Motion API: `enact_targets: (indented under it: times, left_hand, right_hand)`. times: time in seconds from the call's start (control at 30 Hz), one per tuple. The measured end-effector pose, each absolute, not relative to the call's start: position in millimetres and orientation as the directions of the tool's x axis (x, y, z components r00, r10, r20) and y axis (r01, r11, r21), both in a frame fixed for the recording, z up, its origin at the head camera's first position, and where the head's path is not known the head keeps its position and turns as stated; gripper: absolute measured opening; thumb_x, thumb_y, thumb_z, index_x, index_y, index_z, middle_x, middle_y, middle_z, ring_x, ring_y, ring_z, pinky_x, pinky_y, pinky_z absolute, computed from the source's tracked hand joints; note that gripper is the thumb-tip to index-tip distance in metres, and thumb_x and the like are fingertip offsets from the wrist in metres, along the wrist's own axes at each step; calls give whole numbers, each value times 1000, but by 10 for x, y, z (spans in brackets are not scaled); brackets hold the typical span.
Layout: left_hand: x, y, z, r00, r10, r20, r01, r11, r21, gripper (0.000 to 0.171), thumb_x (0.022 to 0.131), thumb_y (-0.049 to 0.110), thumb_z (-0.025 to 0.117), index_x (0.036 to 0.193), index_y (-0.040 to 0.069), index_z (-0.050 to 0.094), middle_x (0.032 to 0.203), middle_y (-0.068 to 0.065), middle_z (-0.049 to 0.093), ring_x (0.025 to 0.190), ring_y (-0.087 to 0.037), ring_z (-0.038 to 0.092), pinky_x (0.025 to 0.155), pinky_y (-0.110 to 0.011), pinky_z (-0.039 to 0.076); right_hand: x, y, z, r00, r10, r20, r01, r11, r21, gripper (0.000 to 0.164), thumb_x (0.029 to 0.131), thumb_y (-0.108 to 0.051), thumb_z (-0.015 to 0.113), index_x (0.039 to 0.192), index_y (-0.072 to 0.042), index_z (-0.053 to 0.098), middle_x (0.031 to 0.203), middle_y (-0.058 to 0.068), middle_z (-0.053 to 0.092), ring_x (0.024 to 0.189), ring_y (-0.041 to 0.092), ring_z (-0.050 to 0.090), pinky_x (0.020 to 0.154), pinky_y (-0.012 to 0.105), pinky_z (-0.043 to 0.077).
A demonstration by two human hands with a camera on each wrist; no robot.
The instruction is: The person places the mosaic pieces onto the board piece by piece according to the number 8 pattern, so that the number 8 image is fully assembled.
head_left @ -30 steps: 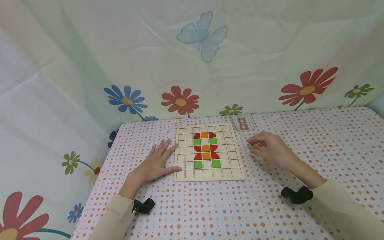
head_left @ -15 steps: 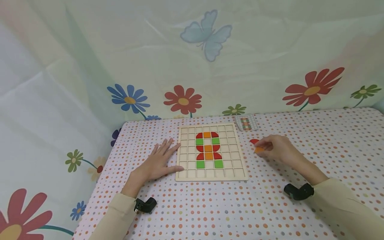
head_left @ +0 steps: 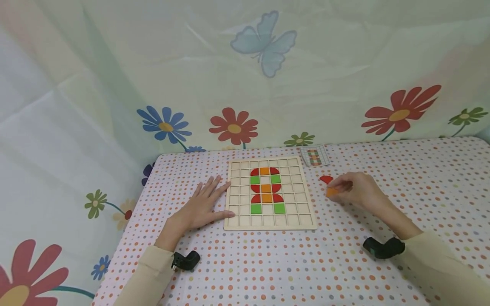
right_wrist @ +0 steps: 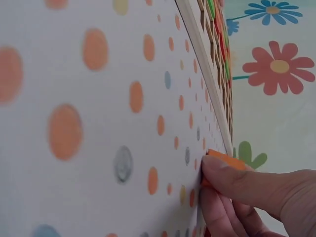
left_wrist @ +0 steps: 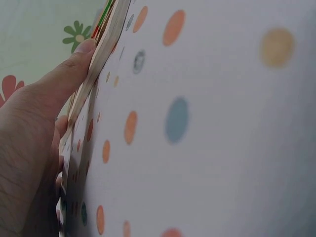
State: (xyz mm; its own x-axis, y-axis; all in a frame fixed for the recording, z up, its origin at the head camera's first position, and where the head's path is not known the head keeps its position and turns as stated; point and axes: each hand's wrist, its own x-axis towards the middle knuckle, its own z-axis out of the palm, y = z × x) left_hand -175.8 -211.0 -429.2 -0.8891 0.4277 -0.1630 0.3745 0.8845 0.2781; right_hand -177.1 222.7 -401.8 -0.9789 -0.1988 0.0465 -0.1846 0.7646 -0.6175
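Observation:
In the head view a wooden grid board (head_left: 236, 222) lies on the table, with red, orange and green tiles set in its middle columns. My left hand (head_left: 196, 211) rests at the board's left side, fingers spread. Its thumb (left_wrist: 74, 69) lies on the board's edge in the left wrist view. To the right of the board, my right hand (head_left: 357, 190) pinches an orange tile (right_wrist: 224, 159) between thumb and fingers, close to the tabletop. A red round-edged tile (head_left: 326, 179) shows just beyond those fingertips; whether they touch it I cannot tell.
A small card (head_left: 314, 156) printed with a coloured grid pattern lies behind the board's right corner. The dotted tablecloth (head_left: 268, 263) covers the table. A flowered curtain (head_left: 183, 76) hangs along the back and left side.
The right hand has turned slightly and shifted a little right, bringing the orange tile and the red tile into fuller view. The left hand stays at the board. The head view has shifted slightly.

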Motion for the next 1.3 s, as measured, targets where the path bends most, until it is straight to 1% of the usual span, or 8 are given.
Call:
enact_targets:
  times: [0.13,0.23,0.4,0.57,0.73,0.9,1.1,1.3]
  left_hand:
    - [-1757,-2106,-4290,-891,423,-165,370,887,276,96,95,71,58,169,23,23,176,-11,8,162,-32,1,130,-55,2]
    - [-1759,-2104,-4288,-891,422,-166,369,888,274,96,95,72,58,169,23,23,176,-11,8,162,-32,1,130,-55,2]
    - [-1766,-2099,-4287,-891,424,-165,372,888,271,96,94,73,57,169,24,22,176,-10,8,162,-31,1,130,-55,2]
    - [-1765,-2102,-4289,-889,427,-162,376,885,273,96,95,72,58,169,24,23,176,-10,9,162,-31,1,130,-55,2]
    - [-1771,-2099,-4300,-890,426,-161,373,885,280,95,94,71,59,169,24,23,176,-10,8,162,-30,1,130,-54,1]
    - [-1776,-2091,-4309,-892,422,-161,369,886,282,96,94,71,59,169,24,23,176,-10,7,162,-30,0,130,-54,1]
    - [-1777,-2077,-4301,-887,434,-158,381,881,280,95,95,72,58,169,24,22,176,-10,7,162,-30,0,130,-55,2]
    - [-1772,-2089,-4298,-890,429,-153,379,884,274,95,95,71,59,169,23,23,176,-11,8,162,-31,1,130,-55,2]
  right_hand:
    - [-1685,2193,-4031,-975,-211,62,-199,727,-657,26,80,4,87,103,7,76,93,15,72,81,25,68,62,24,55]
    - [-1616,2104,-4034,-970,-220,101,-230,710,-665,27,79,3,88,104,5,77,96,14,74,83,25,68,64,22,55]
    - [-1527,1833,-3971,-955,-247,166,-293,682,-670,29,77,2,90,104,1,79,95,8,73,84,23,67,69,22,57]
    - [-1453,1495,-3926,-923,-325,204,-369,608,-703,27,78,8,87,103,-1,81,97,6,72,84,20,67,72,26,62]
    - [-1400,1177,-3945,-889,-424,174,-401,535,-744,22,82,6,85,103,-2,82,94,1,71,84,15,65,72,24,60]
    - [-1359,990,-4012,-850,-500,167,-432,481,-763,22,83,6,84,103,-3,82,90,-2,69,77,9,58,66,21,54]
    - [-1321,920,-4065,-855,-492,161,-431,504,-749,23,82,8,84,102,-4,84,88,-2,66,75,9,51,61,19,48]
    - [-1321,896,-4044,-840,-526,134,-441,516,-734,22,86,6,81,107,-1,83,92,-1,64,81,10,52,66,21,48]
